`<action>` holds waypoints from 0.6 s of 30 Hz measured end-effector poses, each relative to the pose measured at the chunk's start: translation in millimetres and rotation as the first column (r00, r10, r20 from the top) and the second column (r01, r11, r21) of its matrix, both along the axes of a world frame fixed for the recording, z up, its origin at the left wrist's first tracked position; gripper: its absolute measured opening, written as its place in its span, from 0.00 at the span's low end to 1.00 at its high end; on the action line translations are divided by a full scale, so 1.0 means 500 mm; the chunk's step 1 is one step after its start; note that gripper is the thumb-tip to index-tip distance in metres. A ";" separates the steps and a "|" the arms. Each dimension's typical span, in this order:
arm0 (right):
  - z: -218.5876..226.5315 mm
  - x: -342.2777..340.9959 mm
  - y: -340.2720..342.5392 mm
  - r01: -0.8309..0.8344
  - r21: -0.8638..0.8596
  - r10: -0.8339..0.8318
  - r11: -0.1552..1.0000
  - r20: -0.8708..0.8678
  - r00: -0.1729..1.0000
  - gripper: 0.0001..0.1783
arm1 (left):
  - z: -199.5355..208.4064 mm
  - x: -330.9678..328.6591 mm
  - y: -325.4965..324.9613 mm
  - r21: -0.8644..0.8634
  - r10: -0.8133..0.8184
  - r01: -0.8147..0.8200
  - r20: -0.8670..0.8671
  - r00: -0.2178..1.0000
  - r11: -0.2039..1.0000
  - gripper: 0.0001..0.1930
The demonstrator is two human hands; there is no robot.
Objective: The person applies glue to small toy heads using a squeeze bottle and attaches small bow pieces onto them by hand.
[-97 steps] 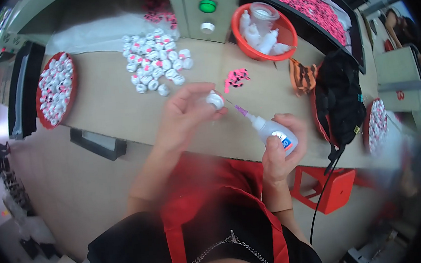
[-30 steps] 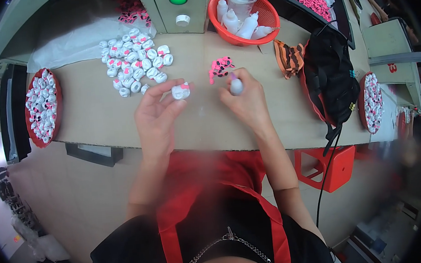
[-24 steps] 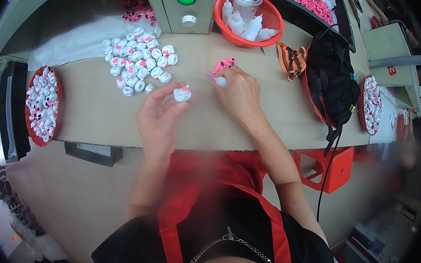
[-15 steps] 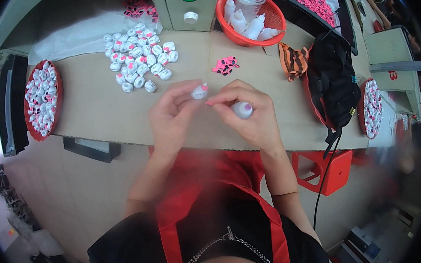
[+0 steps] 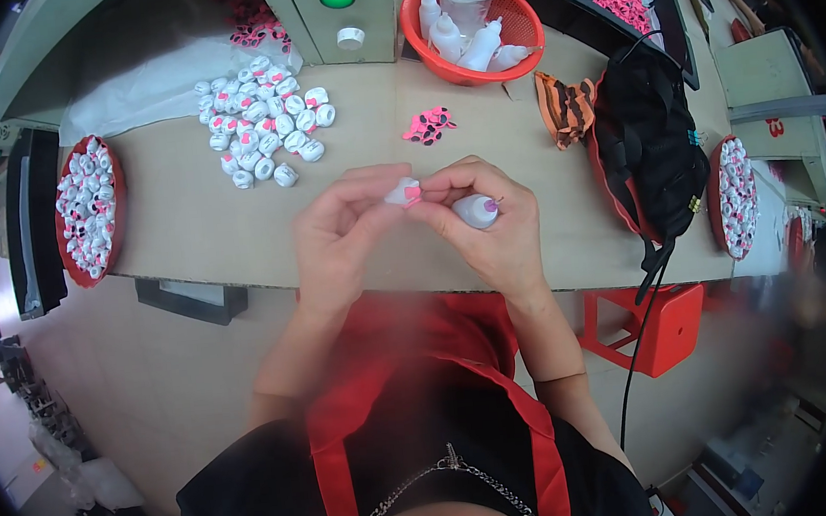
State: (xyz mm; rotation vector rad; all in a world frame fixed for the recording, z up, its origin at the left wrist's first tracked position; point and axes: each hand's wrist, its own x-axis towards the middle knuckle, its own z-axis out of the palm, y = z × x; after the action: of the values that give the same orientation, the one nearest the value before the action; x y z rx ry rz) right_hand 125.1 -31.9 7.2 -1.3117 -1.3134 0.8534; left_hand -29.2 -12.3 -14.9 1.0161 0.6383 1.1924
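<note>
Between the fingertips of my left hand [image 5: 340, 227] is a small white figure head [image 5: 399, 193] with a pink piece on its side. My right hand [image 5: 490, 214] has its thumb and forefinger pressed against that pink piece, while its other fingers hold a white squeeze bottle [image 5: 476, 211] with a purple tip against the palm. Beyond my hands lies a small pile of pink and black pieces [image 5: 429, 126]. To the left of it spreads a group of similar white heads [image 5: 263, 114], many with pink pieces on them.
A red basket [image 5: 410, 37] of bottles and a jar stands at the back. Red trays of white heads sit at the far left [image 5: 119, 200] and far right [image 5: 717, 197]. A black bag [image 5: 653, 139] and an orange-black cloth [image 5: 565, 110] lie right. A red stool [image 5: 670, 334] stands below.
My right fingertips have moved left and up with the pink piece, from a gap beside the white head to touching it. The view has shifted slightly.
</note>
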 end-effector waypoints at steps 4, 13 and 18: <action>0.001 0.002 0.001 -0.036 -0.051 0.030 0.998 -0.117 0.993 0.10 | 0.013 0.021 -0.014 -0.086 0.028 -0.030 -0.030 0.999 0.996 0.14; -0.008 0.013 0.010 -0.073 0.064 0.075 0.995 -0.015 0.997 0.09 | 0.008 0.023 -0.006 -0.047 0.032 -0.035 -0.056 0.998 0.998 0.14; -0.007 0.006 0.008 -0.047 0.081 0.043 0.996 0.049 0.998 0.11 | -0.005 0.016 0.001 -0.201 0.007 0.004 0.055 0.998 0.980 0.14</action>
State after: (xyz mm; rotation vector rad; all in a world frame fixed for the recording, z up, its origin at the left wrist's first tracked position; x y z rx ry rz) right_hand 127.8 -28.0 3.4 -1.2486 -1.4047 0.7954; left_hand -21.3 -12.0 -17.4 0.8097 0.7011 1.1288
